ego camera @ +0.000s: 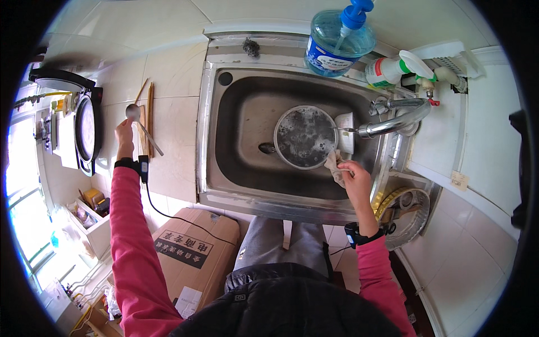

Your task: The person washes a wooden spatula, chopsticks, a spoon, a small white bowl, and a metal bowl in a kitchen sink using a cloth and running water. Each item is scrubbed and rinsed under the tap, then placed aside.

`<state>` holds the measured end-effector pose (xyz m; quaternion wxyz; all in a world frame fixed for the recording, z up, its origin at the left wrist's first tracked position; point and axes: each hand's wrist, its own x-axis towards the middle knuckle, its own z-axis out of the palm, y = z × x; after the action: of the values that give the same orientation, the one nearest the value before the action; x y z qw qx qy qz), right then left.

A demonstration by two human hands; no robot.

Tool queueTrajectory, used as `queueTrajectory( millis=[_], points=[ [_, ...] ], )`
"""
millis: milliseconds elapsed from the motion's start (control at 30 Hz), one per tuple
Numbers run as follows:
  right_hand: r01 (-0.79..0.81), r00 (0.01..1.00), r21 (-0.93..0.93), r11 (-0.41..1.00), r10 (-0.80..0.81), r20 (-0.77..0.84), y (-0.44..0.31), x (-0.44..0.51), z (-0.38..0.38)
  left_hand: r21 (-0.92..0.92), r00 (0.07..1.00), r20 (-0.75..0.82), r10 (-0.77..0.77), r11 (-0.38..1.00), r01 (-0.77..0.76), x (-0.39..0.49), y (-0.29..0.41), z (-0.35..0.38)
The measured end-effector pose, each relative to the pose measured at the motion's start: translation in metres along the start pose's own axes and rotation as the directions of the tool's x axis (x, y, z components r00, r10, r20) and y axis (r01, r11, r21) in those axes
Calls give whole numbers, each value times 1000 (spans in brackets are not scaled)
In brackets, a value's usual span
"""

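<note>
My left hand [124,135] is over the tiled counter left of the sink, with its fingers closed on a metal spoon [133,111]. Under and beside the spoon lie wooden chopsticks [150,120] and another long metal utensil handle [150,139]. My right hand [357,179] grips a beige cloth [335,165] at the near right rim of a round metal basin [306,137]. Foamy water fills the basin, which sits in the steel sink [252,105]. A thin stream from the faucet [391,122] runs to it. A white bowl [346,132] stands tilted against its right side, and a dark spoon [266,148] lies at its left.
A steel scourer [251,47], a large blue pump bottle [339,42] and a spray bottle [385,71] stand behind the sink. An open electric griddle [87,126] is at far left. A cardboard box [198,252] stands below the counter; a metal basket [404,210] is right of the sink.
</note>
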<state>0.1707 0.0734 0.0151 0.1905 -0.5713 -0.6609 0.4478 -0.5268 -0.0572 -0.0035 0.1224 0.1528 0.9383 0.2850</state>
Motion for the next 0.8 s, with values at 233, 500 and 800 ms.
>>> queueTrajectory(
  millis=[233, 500, 800],
  points=[
    [-19, 999, -29, 999, 20, 33, -5, 1, 6, 594, 875, -392, 285, 805, 4, -39, 23, 12],
    [64, 998, -50, 997, -64, 8, -16, 4, 14, 163, 506, 811, 293, 718, -677, -284, 83, 234],
    [9, 1000, -2, 1000, -9, -24, -23, -6, -1, 351, 617, 785, 50, 785, -510, -305, 68, 289]
  ],
)
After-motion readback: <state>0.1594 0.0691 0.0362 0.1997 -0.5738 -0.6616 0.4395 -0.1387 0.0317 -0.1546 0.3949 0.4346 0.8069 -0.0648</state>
